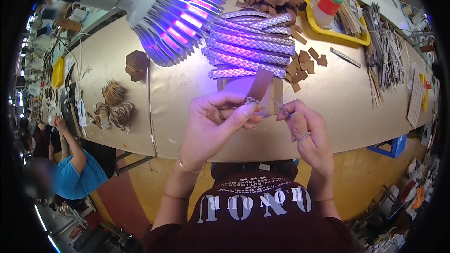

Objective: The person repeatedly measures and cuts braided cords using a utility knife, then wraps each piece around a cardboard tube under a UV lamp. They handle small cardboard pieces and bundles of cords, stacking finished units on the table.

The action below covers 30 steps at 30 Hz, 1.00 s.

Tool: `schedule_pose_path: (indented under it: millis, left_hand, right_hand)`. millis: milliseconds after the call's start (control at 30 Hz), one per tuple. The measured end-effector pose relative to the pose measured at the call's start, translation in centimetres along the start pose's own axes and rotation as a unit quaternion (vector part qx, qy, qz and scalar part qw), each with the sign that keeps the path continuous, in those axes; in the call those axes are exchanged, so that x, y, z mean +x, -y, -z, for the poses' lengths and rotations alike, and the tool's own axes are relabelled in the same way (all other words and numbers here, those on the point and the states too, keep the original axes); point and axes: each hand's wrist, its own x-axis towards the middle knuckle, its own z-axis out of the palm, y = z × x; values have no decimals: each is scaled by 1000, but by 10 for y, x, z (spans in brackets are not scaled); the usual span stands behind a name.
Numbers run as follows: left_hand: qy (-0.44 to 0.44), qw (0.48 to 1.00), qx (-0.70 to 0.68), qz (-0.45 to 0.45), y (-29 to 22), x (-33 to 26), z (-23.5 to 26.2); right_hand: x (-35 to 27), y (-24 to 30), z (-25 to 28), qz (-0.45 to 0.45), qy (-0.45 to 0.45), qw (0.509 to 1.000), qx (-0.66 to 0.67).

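Tied brown bundles (114, 93) lying on the table (173, 91), the left hand (213, 121) pinching a brown strip (260, 84) and braided piece (252, 100) before stacked braided straps (251, 47), the right hand (307, 131) gripping a slim object (284, 111) (too small to identify), brown scraps (303, 56) lying beyond.

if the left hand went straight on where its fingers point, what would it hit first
The left hand's fingers point rightward, so probably the small thin piece pinched in the right hand, or that hand's fingertips; depth is unclear, so it might pass above or below.
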Motion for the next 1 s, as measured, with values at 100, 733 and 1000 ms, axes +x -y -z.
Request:
schedule_pose_path:
  millis: [100,733,1000]
  left_hand:
    - [33,999,-6,13,-3,2,-2]
    - [90,995,31,29,-5,6,-19]
    - [80,995,58,30,-6,7,-24]
  right_hand:
    - [-1,1,-3,11,21,1000,8]
    - [-5,-6,7,63,-4,998,-9]
    - [-5,-11,7,21,7,998,58]
